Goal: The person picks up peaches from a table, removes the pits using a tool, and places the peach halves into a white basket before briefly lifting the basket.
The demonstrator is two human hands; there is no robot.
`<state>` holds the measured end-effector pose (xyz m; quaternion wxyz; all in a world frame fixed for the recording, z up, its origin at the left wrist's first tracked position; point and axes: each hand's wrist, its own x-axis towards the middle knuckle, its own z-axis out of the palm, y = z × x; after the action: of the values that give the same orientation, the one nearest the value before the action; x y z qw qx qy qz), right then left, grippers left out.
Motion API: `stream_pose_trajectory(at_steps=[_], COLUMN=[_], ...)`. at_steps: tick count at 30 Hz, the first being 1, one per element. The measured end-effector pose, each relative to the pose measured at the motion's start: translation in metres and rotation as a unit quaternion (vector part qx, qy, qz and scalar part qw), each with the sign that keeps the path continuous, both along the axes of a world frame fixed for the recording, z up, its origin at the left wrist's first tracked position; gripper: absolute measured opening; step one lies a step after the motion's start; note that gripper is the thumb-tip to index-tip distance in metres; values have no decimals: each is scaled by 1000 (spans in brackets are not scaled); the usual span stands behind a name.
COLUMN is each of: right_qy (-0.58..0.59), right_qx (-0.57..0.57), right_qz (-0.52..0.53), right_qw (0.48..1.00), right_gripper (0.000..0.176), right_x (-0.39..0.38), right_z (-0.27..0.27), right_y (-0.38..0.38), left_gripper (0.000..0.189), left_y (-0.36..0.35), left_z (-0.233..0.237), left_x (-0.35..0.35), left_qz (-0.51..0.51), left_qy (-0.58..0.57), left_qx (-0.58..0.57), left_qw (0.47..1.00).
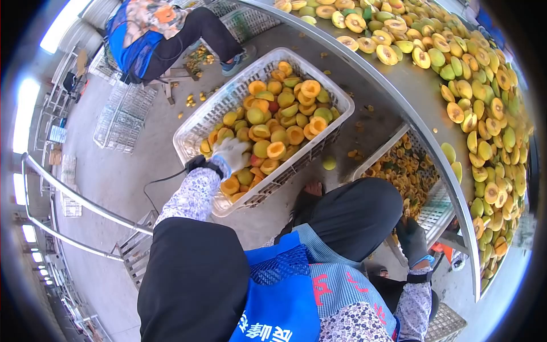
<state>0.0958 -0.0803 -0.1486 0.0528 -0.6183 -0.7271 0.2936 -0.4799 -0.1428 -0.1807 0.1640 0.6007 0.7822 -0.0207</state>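
Note:
A white plastic crate (190, 126) on the floor holds many halved yellow-orange and green fruits (260, 131). My left hand (231, 155), in a white glove, reaches over the crate's near left side and touches the fruit; its fingers are blurred. My right hand (411, 239), in a dark glove, hangs low beside my knee, near a second crate (439, 206) filled with small brown-orange pieces (401, 171). What its fingers do is hard to make out. A metal table (419, 85) at the right carries a large heap of halved fruits (484, 114).
Another person (151, 40) sits at the upper left, one foot near scattered fruit pieces. Stacked crates (122, 117) stand on the left. A metal rail (85, 196) curves along the left. The table's raised edge (393, 91) arcs between the crate and the heap.

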Motion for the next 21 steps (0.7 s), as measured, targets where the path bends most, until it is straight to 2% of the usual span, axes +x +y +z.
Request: stream_pose_trajectory(at_steps=[1, 4, 5, 7, 8, 10, 12, 13, 15, 17, 19, 21], right_qy=[-6, 36, 62, 49, 36, 30, 48, 58, 64, 84, 47, 34], right_qx=[27, 9, 13, 20, 33, 40, 32, 30, 37, 60, 90, 90], right_qz=[8, -19, -28, -51, -59, -83, -93, -97, -102, -102, -78, -90], right_qw=[1000, 999, 998, 997, 997, 995, 994, 993, 992, 989, 992, 991], right_gripper=[37, 32, 31, 26, 26, 25, 25, 25, 26, 25, 25, 25], right_x=[1, 7, 9, 18, 19, 23, 20, 15, 6, 6, 14, 16], right_z=[6, 16, 16, 12, 16, 13, 18, 22, 38, 42, 31, 26], right_y=[0, -8, -8, -7, -9, -14, -17, -15, -14, -7, -6, -5], left_gripper=[39, 41, 49, 46, 44, 37, 29, 24, 23, 23, 36, 44], left_y=[-17, -25, -17, 7, 16, 22, 42, 45, 57, 79, 116, 127], left_z=[-6, -16, -9, 9, 12, 49, 94, 100, 76, 43, -44, -102], left_x=[-8, -33, -41, -54, -52, -8, 80, 120, 175, 195, 219, 234], left_qz=[10, 44, 77, 161, 190, 155, 44, -28, -79, -81, -98, -84], left_qy=[34, -30, -37, 48, 80, 101, 102, 14, -126, -132, -97, -100], left_qx=[-32, -32, -98, -249, -223, -23, 90, 178, 171, 79, -113, -56], left_qw=[999, 998, 991, 954, 953, 983, 990, 984, 974, 985, 984, 990])
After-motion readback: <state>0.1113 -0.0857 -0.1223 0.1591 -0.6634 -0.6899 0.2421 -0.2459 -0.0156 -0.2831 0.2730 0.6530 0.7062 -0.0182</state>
